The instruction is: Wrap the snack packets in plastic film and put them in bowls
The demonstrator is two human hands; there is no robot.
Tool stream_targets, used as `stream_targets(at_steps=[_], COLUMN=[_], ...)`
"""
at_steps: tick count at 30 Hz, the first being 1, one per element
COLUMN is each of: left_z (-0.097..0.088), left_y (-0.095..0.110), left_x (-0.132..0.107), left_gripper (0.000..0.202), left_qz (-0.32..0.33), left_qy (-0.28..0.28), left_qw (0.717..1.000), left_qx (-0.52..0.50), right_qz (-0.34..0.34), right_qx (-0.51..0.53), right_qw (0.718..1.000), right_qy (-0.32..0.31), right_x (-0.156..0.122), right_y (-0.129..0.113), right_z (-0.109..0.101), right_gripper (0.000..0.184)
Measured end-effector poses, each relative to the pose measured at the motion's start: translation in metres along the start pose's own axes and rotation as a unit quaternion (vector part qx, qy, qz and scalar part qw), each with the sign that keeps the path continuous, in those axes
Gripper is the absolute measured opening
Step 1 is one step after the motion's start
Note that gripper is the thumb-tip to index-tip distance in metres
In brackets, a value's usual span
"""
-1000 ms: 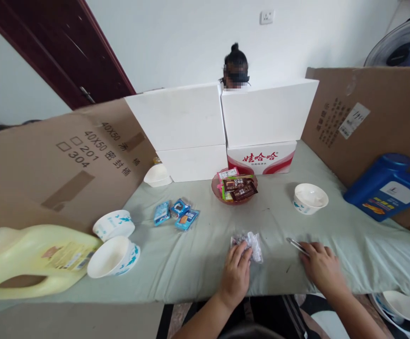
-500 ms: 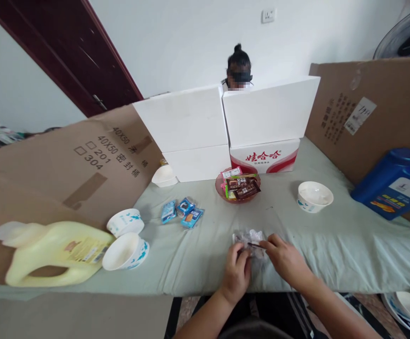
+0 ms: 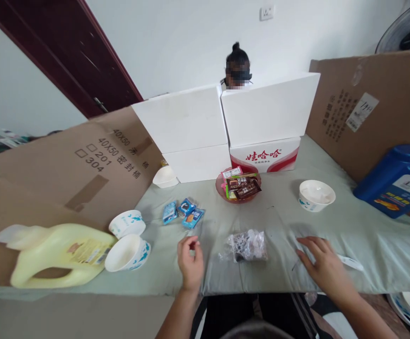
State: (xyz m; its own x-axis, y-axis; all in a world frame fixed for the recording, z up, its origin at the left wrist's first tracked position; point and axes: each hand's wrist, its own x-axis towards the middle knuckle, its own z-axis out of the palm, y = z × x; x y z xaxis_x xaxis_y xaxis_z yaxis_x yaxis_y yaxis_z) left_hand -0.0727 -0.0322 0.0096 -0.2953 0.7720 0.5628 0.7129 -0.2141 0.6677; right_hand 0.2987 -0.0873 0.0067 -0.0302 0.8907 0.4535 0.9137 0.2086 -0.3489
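Pale green cloth [image 3: 226, 282] covers the worktop, walled in by cardboard sheets [image 3: 67, 174]. Your left hand [image 3: 190, 258] has its fingers [image 3: 187, 242] curled in, thumb against fingertips; whether they pinch anything cannot be told. Your right hand [image 3: 323, 266] lies palm down, fingers spread wide and holding nothing, with a white strip [image 3: 349, 262] just beside it. Between the two hands, touching neither, the crinkled clear packet [image 3: 247, 245] lies flat, its long axis running left to right. Beyond it sit blue sachets [image 3: 184, 212], a red dish [image 3: 219, 192] of snacks and a white bowl [image 3: 316, 194]. Two more bowls [image 3: 127, 253] and a yellow jug [image 3: 58, 254] on its side lie off to the left. Both forearms reach in from the near edge.
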Motion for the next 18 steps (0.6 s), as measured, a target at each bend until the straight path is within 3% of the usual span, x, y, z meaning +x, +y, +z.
stream_targets(at_steps=[2, 4, 5, 7, 9, 12, 16, 18], left_z=[0.004, 0.017, 0.025, 0.039, 0.046, 0.040, 0.010, -0.007], left_y=[0.018, 0.033, 0.037, 0.037, 0.029, 0.017, 0.018, 0.024], left_x=[-0.011, -0.025, -0.030, -0.037, -0.038, -0.035, -0.034, -0.035], left_gripper=[0.014, 0.017, 0.019, 0.026, 0.030, 0.017, 0.018, 0.023], left_qz=[0.090, 0.176, 0.200, 0.203, 0.188, 0.194, 0.207, 0.231], left_qy=[-0.087, -0.192, -0.224, -0.235, -0.226, -0.247, -0.267, -0.330], left_qw=[0.991, 0.962, 0.951, 0.950, 0.956, 0.949, 0.939, 0.912], left_qx=[-0.052, -0.078, -0.071, -0.028, 0.009, -0.008, -0.067, -0.078], right_qz=[-0.048, -0.118, -0.147, -0.167, -0.155, -0.129, -0.098, -0.077], right_qx=[0.055, 0.087, 0.089, 0.075, 0.073, 0.113, 0.150, 0.151], right_qw=[0.997, 0.987, 0.981, 0.975, 0.973, 0.973, 0.978, 0.981], right_qy=[-0.024, -0.066, -0.087, -0.123, -0.153, -0.155, -0.108, -0.094], right_x=[0.017, 0.031, 0.035, 0.039, 0.037, 0.025, -0.002, -0.017], right_y=[-0.042, -0.078, -0.092, -0.105, -0.102, -0.079, -0.037, -0.018], right_z=[0.011, 0.024, 0.031, 0.041, 0.043, 0.031, 0.005, -0.006], right_gripper=[0.029, 0.037, 0.046, 0.055, 0.051, 0.029, 0.017, 0.017])
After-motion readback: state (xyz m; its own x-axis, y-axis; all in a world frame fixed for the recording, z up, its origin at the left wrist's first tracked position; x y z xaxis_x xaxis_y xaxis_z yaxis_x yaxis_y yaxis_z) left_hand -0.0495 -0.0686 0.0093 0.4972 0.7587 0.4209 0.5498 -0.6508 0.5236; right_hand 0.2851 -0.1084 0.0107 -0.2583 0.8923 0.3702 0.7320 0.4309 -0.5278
